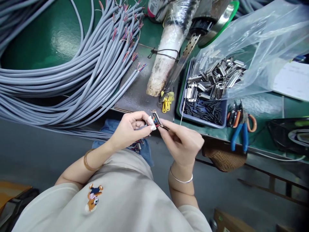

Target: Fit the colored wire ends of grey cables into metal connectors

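Note:
At the table's front edge my left hand (pixel 135 129) pinches a small metal connector (pixel 156 118) and its coloured wires between thumb and forefinger, both tips wrapped in white. My right hand (pixel 181 138) is closed at the connector's lower right end, with a thin dark piece between its thumb and forefinger; what that piece is, I cannot make out. Short red, orange and blue wires show beside the connector. Several wired connectors (pixel 138 146) hang over blue cloth below my left hand.
Grey cables (pixel 96 71) with stripped ends cover the left. A wrapped white roll (pixel 161 61) and yellow clips (pixel 166 104) lie mid-table. Rightward are a blue tray (pixel 224 116) of connectors and black sleeves, a plastic bag (pixel 260 42) and blue-handled pliers (pixel 239 135).

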The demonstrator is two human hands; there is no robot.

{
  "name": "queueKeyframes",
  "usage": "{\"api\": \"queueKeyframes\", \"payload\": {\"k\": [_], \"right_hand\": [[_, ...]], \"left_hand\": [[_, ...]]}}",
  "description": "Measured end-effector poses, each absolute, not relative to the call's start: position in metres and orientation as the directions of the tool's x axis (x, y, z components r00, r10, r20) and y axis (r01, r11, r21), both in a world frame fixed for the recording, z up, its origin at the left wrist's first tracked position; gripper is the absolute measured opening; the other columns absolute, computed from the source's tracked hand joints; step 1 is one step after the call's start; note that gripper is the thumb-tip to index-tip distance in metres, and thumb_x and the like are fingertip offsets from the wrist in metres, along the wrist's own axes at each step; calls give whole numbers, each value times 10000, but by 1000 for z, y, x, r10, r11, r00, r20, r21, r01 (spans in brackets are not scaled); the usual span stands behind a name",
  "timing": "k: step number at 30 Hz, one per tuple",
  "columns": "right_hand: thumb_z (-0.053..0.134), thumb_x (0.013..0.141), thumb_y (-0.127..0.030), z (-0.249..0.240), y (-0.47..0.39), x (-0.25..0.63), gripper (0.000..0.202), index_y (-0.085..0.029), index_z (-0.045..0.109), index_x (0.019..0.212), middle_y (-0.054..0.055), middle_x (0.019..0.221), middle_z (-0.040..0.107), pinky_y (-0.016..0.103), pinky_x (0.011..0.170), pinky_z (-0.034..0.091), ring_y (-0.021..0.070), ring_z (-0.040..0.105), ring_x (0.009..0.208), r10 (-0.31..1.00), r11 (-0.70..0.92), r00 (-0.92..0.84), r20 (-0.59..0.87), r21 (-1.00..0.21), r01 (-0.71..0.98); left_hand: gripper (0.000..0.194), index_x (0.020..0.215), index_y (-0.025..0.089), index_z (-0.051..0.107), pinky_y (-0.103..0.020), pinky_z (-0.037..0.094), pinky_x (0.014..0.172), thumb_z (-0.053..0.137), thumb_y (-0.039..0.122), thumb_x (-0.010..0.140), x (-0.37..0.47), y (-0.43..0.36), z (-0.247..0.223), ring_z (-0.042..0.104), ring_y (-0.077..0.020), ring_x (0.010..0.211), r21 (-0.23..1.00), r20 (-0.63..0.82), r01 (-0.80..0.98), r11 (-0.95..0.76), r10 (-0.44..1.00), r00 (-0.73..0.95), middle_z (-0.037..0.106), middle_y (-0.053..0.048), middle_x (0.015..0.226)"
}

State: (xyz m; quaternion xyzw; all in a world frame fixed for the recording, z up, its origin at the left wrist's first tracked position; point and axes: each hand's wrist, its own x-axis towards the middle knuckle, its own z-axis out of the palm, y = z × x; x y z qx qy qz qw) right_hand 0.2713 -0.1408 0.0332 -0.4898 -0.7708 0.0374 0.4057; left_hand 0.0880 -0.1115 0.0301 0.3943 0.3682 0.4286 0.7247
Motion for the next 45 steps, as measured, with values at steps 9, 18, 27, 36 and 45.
{"api": "queueKeyframes", "payload": {"k": [9, 18, 27, 36, 45], "right_hand": [[677, 947, -335, 26, -137, 277, 131, -248, 733, 865, -48, 624, 616, 244, 393, 326, 88, 478, 433, 644, 396, 295, 706, -637, 661], [626, 982, -202, 17, -133, 276, 228, -296, 649, 1189, -33, 835, 766, 248, 477, 547, 142, 729, 595, 620, 476, 304, 724, -654, 587], [688, 918, -131, -3, -135, 265, 132, -238, 663, 991, 46, 1082, 793, 349, 867, 646, 194, 768, 1036, 804, 497, 9, 595, -679, 540], [704, 875, -68, -8, -129, 255, 204, -235, 621, 958, 54, 1120, 800, 304, 813, 661, 170, 781, 965, 730, 516, 54, 681, -601, 611], [700, 888, -91, 3, -117, 254, 194, -248, 599, 942, 48, 1112, 811, 295, 745, 666, 179, 797, 913, 680, 521, 29, 733, -511, 683]], "left_hand": [[142, 811, 137, 647, -152, 403, 456, 743, 137, 706, 91, -109, 25, 477, -15, 466, 875, -222, -336, 350, 905, 364, 727, -21, 776], [199, 821, 151, 620, -154, 415, 419, 794, 194, 735, 90, -106, 20, 516, -21, 438, 833, -240, -378, 405, 879, 413, 754, -28, 838], [356, 760, 160, 614, -152, 319, 368, 912, 345, 696, 92, -102, 22, 425, -7, 405, 851, -246, -368, 376, 903, 353, 628, 38, 681], [218, 733, 149, 616, -166, 316, 424, 811, 243, 746, 98, -94, 25, 423, -8, 482, 956, -144, -232, 181, 975, 170, 671, -4, 810], [158, 743, 171, 600, -179, 422, 552, 750, 206, 777, 107, -87, 30, 534, -59, 609, 989, -24, -144, 29, 999, 38, 698, -12, 805]]}}
